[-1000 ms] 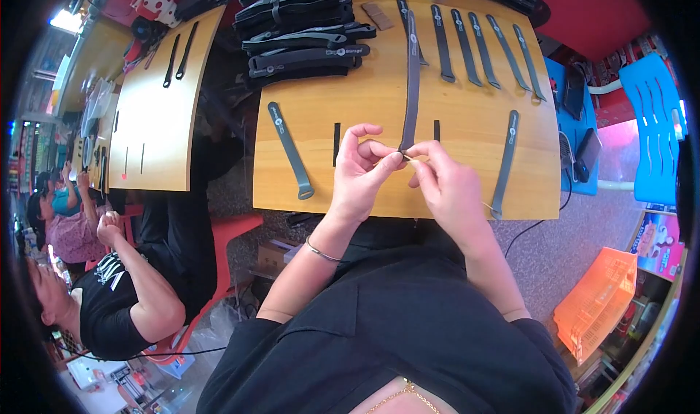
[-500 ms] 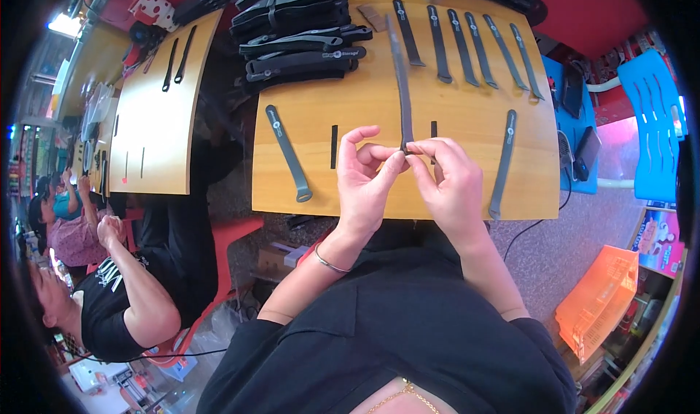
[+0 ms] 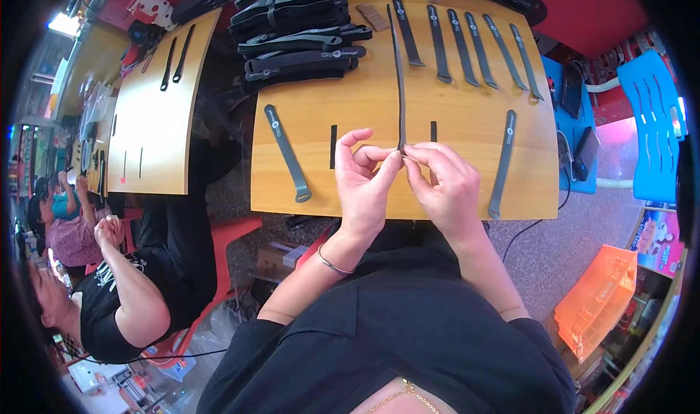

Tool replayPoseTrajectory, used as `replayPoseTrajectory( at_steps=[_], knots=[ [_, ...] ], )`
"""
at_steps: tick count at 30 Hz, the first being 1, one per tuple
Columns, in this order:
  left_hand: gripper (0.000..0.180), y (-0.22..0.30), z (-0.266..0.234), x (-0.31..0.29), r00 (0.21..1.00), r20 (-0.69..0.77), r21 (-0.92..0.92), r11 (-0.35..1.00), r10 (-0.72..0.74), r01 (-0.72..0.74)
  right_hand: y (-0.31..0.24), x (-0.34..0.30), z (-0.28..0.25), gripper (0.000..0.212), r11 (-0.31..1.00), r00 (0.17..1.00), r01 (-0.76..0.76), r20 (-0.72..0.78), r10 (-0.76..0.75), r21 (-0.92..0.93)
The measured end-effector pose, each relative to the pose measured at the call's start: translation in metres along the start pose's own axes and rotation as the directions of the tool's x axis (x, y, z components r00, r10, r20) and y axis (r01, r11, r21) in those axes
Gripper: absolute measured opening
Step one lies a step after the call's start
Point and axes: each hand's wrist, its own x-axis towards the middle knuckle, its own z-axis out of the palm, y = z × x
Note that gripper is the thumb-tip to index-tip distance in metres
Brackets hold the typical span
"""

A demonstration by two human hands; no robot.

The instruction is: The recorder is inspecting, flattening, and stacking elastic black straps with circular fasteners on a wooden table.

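Between both hands I hold the near end of a long dark strap (image 3: 399, 86), which stretches away from me over the wooden table. My left hand (image 3: 367, 184) pinches that end with thumb and index finger, its other fingers curled loosely. My right hand (image 3: 443, 184) pinches the same end from the other side, fingertips meeting the left ones. A loose dark grey strap (image 3: 289, 155) with a slotted end lies left of my hands, and another strap (image 3: 504, 162) lies to their right. Short black strips mark the tabletop, one by each hand.
Bundled black straps (image 3: 292, 42) are stacked at the back left. Several straps (image 3: 459, 45) lie in a row at the far right of the wooden table (image 3: 306, 188). An orange crate (image 3: 596, 301) stands at the lower right. A co-worker (image 3: 120, 297) sits at the left by another table (image 3: 153, 137).
The held strap has turned from showing part of its flat face to nearly edge-on. Both hands stay pinched at its end, shifted very slightly left.
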Motion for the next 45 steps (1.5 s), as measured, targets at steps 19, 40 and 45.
replayPoseTrajectory(
  at_steps=[19, 40, 45],
  knots=[
    [0.043, -0.001, 0.003, 0.005, 0.988, 0.089, 0.172, 0.975, 0.129, -0.143, 0.006, 0.0, 0.007, 0.016, 0.995, 0.996, -0.093, -0.009, 0.094, 0.037],
    [0.037, 0.02, 0.012, 0.012, 0.964, 0.251, -0.015, 0.996, -0.087, 0.093, 0.008, 0.003, -0.015, 0.009, 0.669, 0.862, -0.505, 0.271, 0.429, 0.545],
    [0.026, 0.008, 0.004, 0.009, 0.943, 0.299, 0.187, 0.96, 0.146, -0.208, -0.007, 0.005, -0.016, 0.011, 0.941, 0.98, -0.194, 0.1, 0.173, 0.278]
  ],
)
